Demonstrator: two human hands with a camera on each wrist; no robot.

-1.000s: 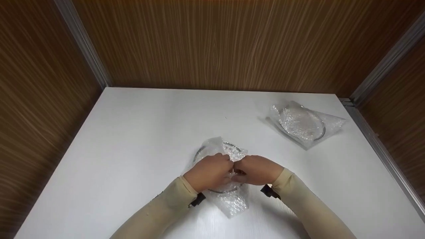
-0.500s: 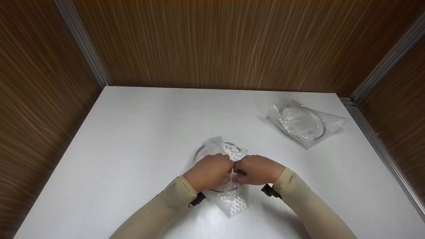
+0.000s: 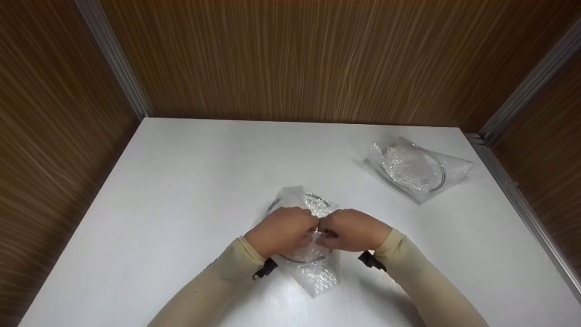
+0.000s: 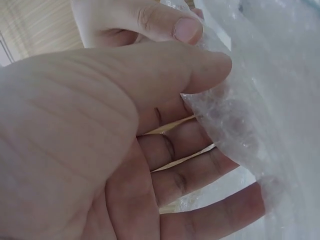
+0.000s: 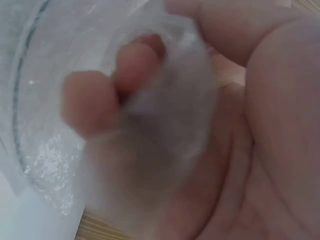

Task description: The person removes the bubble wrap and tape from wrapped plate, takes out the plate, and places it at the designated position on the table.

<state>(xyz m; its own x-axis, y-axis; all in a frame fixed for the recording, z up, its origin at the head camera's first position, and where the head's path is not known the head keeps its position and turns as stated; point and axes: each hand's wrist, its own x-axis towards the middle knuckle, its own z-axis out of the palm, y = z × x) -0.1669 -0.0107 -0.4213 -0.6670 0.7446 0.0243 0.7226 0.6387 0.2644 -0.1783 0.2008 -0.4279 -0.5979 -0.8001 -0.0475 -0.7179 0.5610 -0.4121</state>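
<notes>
A clear bubble-wrap bag (image 3: 318,278) lies near the front middle of the white table, with a thin dark ring or coil (image 3: 303,261) showing through it. My left hand (image 3: 283,230) and right hand (image 3: 354,230) meet knuckle to knuckle over it. In the left wrist view, the left thumb and fingers pinch the edge of the bag (image 4: 235,115), and the other thumb (image 4: 185,30) sits just beyond. Right-hand fingers curl round a fold of the wrap (image 5: 170,110) in the right wrist view; the ring (image 5: 16,100) curves past at the left.
A second bubble-wrapped bag (image 3: 415,170) with a similar ring inside rests at the back right of the white table (image 3: 204,159). Brown wood-grain panels (image 3: 290,59) with metal corner posts enclose the back and both sides.
My left hand and forearm have shifted slightly up and left, and the right hand has risen a little. Both stay on the same bag; the second bag has not moved.
</notes>
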